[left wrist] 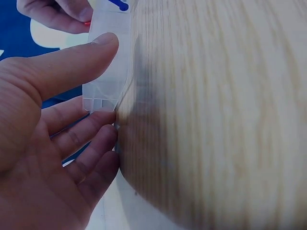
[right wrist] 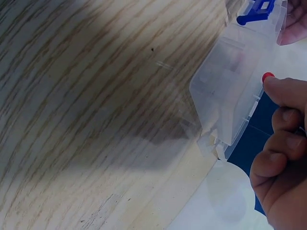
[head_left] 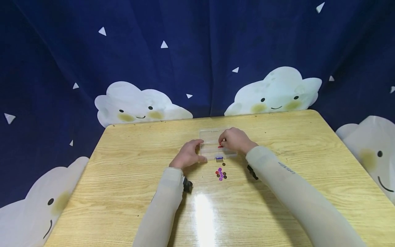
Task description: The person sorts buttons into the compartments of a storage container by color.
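Note:
A clear plastic box (head_left: 210, 136) stands on the table with its lid raised toward the back and a blue latch (head_left: 219, 159) at the front. My left hand (head_left: 189, 154) holds the box's left end, thumb along the front and fingertips by the side. Over the box, my right hand (head_left: 237, 140) pinches a small round red piece (right wrist: 267, 76) between thumb and a finger. Another bit of red (head_left: 220, 146) shows inside the box below those fingertips. In the left wrist view the thumb (left wrist: 81, 62) lies across the box's front wall (left wrist: 111, 52).
In front of the box, several small round pieces lie close together on the wooden table (head_left: 139, 192): purple ones (head_left: 220, 174), dark brown ones (head_left: 224, 174) and a red one (head_left: 217, 173). One brown piece (head_left: 223, 164) sits nearer the latch. A dark blue curtain (head_left: 185, 61) hangs behind.

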`<move>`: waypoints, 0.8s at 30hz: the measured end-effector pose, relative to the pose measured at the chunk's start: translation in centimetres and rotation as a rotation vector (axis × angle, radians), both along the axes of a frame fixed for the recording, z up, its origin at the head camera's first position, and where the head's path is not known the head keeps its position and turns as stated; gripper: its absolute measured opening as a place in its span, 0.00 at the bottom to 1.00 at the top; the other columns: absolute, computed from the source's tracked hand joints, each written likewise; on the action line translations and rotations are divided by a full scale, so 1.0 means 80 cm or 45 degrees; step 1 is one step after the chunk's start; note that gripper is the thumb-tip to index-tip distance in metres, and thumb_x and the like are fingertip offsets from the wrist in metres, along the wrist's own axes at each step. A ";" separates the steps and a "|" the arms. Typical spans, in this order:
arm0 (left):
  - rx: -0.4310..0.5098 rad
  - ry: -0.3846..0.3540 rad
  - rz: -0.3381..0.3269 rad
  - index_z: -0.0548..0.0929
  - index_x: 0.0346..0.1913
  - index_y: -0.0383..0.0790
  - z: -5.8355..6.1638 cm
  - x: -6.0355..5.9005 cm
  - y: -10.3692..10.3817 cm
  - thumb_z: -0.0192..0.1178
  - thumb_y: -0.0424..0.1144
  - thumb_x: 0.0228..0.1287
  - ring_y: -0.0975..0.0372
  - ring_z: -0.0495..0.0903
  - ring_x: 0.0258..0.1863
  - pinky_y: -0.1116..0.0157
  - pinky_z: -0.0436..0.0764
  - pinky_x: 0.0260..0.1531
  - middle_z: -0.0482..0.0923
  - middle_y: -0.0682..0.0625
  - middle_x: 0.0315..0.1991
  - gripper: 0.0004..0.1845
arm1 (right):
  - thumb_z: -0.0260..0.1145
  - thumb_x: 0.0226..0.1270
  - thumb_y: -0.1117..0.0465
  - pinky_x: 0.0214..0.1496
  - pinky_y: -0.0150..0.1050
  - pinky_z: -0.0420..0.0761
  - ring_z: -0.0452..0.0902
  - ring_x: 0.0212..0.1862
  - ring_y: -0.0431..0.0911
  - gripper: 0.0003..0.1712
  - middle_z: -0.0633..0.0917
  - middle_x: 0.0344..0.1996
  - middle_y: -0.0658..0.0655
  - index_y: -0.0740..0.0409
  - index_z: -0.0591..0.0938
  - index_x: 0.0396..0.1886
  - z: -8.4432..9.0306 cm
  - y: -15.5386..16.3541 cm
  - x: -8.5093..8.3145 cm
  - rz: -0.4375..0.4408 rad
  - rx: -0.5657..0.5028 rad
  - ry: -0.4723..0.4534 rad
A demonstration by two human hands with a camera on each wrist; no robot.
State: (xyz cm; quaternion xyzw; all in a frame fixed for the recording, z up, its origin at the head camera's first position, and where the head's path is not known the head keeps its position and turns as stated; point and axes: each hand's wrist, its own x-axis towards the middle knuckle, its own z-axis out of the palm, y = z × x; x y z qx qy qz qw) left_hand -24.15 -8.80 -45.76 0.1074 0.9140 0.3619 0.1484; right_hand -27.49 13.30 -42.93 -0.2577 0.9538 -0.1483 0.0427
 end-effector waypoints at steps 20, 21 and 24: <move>0.021 -0.047 0.014 0.66 0.74 0.48 -0.002 -0.001 0.000 0.75 0.40 0.55 0.52 0.72 0.66 0.52 0.73 0.67 0.72 0.45 0.67 0.44 | 0.63 0.68 0.63 0.51 0.49 0.85 0.86 0.46 0.51 0.11 0.91 0.41 0.53 0.54 0.91 0.40 -0.003 0.000 0.000 0.017 0.009 -0.046; 0.023 -0.049 0.013 0.66 0.74 0.48 -0.001 -0.001 0.000 0.75 0.40 0.55 0.52 0.72 0.66 0.52 0.73 0.67 0.72 0.45 0.67 0.44 | 0.63 0.68 0.63 0.50 0.48 0.85 0.86 0.44 0.50 0.10 0.91 0.40 0.53 0.54 0.91 0.39 -0.003 0.000 0.000 0.022 0.006 -0.045; 0.021 -0.045 0.012 0.66 0.74 0.48 -0.001 -0.001 -0.001 0.75 0.40 0.55 0.52 0.71 0.67 0.53 0.73 0.67 0.72 0.45 0.67 0.44 | 0.62 0.68 0.63 0.45 0.45 0.84 0.83 0.38 0.46 0.10 0.90 0.36 0.52 0.54 0.90 0.37 -0.002 -0.001 0.000 0.033 -0.003 -0.042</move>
